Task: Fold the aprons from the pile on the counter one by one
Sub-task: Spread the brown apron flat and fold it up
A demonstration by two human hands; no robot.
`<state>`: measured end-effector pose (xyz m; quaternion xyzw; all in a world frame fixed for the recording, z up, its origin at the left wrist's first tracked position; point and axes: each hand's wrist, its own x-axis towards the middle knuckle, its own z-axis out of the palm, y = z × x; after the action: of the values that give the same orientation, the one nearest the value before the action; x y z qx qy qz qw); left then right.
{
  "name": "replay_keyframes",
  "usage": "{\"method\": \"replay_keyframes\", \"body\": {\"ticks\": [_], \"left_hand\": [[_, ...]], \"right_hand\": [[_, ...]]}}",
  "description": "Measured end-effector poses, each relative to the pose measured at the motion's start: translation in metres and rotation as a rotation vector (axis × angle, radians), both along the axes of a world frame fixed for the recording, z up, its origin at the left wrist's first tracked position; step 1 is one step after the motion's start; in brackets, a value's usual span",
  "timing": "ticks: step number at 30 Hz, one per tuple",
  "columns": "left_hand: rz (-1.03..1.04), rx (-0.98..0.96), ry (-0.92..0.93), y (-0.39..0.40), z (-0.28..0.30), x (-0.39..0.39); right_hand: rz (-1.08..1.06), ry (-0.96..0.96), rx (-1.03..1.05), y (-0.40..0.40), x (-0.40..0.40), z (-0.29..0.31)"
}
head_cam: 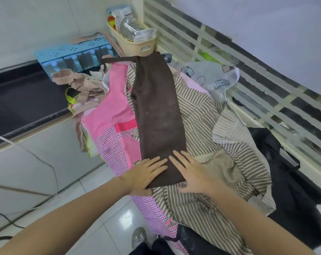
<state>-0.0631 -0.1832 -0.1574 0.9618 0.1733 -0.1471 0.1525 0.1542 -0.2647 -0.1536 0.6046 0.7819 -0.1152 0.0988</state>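
**Brown apron pressed flat on the apron pile**

Head view: white wall tiles and a slatted window grille [220, 57] frame a counter heaped with fabric, with glossy white floor tiles [108, 223] seen at 7 o'clock. At the centre a brown apron [157, 115] is laid as a long narrow strip running from 12 to 6 o'clock, its tie [117, 60] trailing toward 10 o'clock at the far end. It rests on a striped apron [202, 116], which spreads out toward 3 and 5 o'clock, and on a pink apron [115, 100] with a checked lower panel at 9 o'clock.

The near end of the brown strip is pressed by both hands. The left hand [146, 173] is laid flat with fingers straight and spread, palm on the strip's near left corner; nothing is gripped. The right hand [191, 173] is likewise flat, fingers extended over the near right edge, the palm partly on the striped cloth; nothing is held.

At 12 o'clock a cream basket [133, 43] with a glass jar [130, 27] is seen, and at 10 o'clock a blue perforated tray [73, 52]. A pale car-print cloth [211, 78] lies at 2 o'clock, dark fabric [292, 181] at 4 o'clock, and a dotted beige apron [82, 83] at 9 o'clock. Thin cables [45, 162] are seen at 8 o'clock.
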Motion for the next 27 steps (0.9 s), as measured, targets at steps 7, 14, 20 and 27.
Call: {"method": "replay_keyframes", "body": {"ticks": [7,14,20,27], "left_hand": [[0.842,-0.578,-0.437,0.015,0.008,-0.019],[1.135,-0.472,-0.531,0.021,0.015,-0.003],[1.215,-0.164,-0.528,0.006,0.011,0.005],[0.938,0.101,-0.549,-0.003,0.007,-0.016]], "right_hand": [[-0.45,0.516,-0.208,0.017,0.009,0.037],[-0.958,0.954,-0.076,0.036,0.001,0.043],[-0.897,0.371,0.248,0.045,-0.039,0.021],[-0.743,0.121,0.223,0.038,-0.042,0.014]]}}
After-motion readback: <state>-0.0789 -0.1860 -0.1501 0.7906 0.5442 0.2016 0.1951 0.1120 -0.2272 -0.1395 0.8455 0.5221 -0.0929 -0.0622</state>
